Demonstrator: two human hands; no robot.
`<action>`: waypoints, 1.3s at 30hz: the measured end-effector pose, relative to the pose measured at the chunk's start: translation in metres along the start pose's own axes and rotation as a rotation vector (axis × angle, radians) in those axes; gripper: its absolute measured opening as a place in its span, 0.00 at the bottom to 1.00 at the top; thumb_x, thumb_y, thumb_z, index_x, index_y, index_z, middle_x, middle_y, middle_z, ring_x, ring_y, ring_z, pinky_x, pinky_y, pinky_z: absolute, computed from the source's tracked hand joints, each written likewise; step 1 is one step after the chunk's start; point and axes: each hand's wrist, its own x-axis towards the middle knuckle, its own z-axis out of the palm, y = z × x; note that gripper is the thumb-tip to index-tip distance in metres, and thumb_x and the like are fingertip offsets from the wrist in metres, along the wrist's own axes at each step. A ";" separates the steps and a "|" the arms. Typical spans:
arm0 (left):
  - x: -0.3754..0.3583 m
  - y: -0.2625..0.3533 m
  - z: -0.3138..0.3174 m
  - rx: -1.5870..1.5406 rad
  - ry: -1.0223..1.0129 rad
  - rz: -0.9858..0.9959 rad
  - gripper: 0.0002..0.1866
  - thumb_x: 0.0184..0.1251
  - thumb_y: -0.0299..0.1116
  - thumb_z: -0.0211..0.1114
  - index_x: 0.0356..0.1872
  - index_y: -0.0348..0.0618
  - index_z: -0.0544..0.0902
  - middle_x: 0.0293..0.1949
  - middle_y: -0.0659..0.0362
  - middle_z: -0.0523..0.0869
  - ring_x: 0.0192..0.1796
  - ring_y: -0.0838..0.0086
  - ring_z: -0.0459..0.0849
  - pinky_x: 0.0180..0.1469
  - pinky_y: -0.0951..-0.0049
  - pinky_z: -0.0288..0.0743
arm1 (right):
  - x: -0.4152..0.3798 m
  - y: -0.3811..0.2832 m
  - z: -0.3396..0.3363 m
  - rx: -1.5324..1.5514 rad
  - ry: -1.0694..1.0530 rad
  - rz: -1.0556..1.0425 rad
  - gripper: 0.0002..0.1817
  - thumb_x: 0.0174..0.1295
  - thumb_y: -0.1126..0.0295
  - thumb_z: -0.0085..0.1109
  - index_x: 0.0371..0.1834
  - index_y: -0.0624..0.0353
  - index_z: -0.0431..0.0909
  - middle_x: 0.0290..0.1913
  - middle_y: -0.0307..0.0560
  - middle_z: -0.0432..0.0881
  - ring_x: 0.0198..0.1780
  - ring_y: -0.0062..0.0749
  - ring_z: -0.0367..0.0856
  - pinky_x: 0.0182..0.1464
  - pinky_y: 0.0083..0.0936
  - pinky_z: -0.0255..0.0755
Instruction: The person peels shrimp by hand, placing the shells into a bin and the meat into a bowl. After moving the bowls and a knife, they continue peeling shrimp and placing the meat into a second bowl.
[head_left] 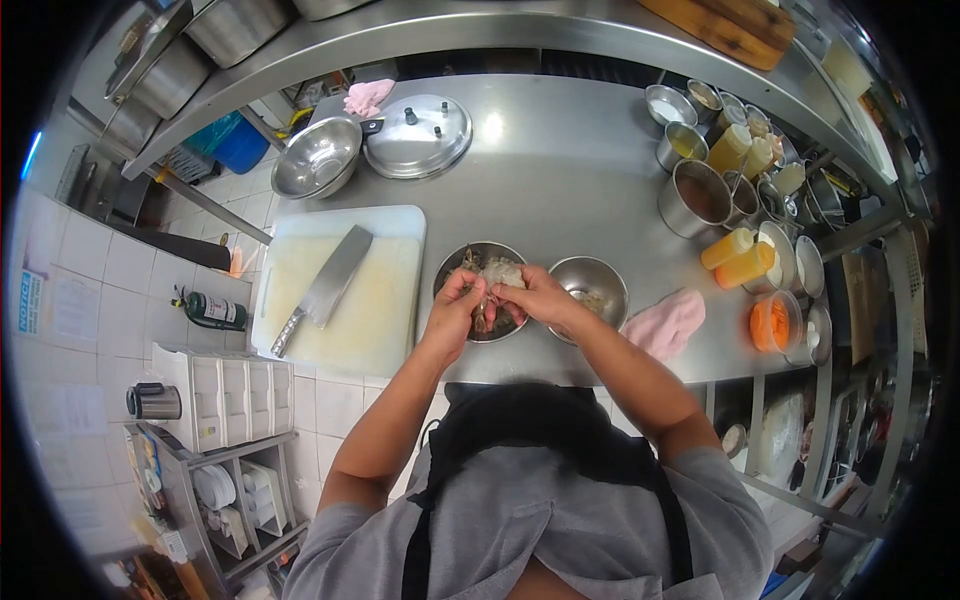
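Over a metal bowl near the counter's front edge, my left hand and my right hand meet with fingers closed around a greyish shrimp. More shrimp lie in the bowl beneath, partly hidden by my hands. Just right of it stands a second metal bowl with a few pale pieces inside. On the left, a cleaver rests on a white cutting board.
A pot lid and a colander are at the back left. Pink cloth lies right of the bowls. Pots, sauce bottles and containers crowd the right side. A metal shelf spans the back.
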 end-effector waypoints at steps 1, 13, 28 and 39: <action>0.001 0.001 0.000 -0.006 -0.014 0.011 0.08 0.86 0.38 0.57 0.43 0.49 0.77 0.30 0.62 0.84 0.30 0.78 0.82 0.32 0.75 0.75 | -0.002 -0.003 0.002 0.106 -0.049 -0.045 0.13 0.72 0.62 0.69 0.36 0.62 0.85 0.28 0.37 0.84 0.22 0.18 0.74 0.25 0.19 0.67; -0.003 0.000 0.003 0.033 -0.051 -0.021 0.09 0.86 0.39 0.57 0.47 0.47 0.79 0.28 0.59 0.84 0.28 0.75 0.82 0.31 0.74 0.76 | 0.003 0.013 -0.005 0.004 0.025 0.044 0.07 0.64 0.67 0.71 0.36 0.60 0.88 0.27 0.39 0.87 0.24 0.21 0.77 0.27 0.25 0.69; -0.007 0.018 -0.019 0.103 0.074 0.002 0.06 0.86 0.35 0.56 0.53 0.46 0.75 0.38 0.49 0.91 0.35 0.69 0.88 0.44 0.70 0.81 | -0.052 -0.028 -0.075 -0.716 0.079 -0.116 0.14 0.68 0.62 0.70 0.47 0.62 0.87 0.35 0.44 0.89 0.37 0.27 0.86 0.43 0.28 0.78; -0.015 0.033 -0.017 0.288 -0.116 -0.052 0.15 0.87 0.34 0.51 0.67 0.45 0.77 0.54 0.51 0.90 0.49 0.69 0.90 0.54 0.70 0.81 | -0.079 -0.062 -0.094 -0.922 0.282 -0.083 0.17 0.69 0.58 0.65 0.42 0.63 0.89 0.35 0.57 0.90 0.38 0.48 0.89 0.46 0.39 0.80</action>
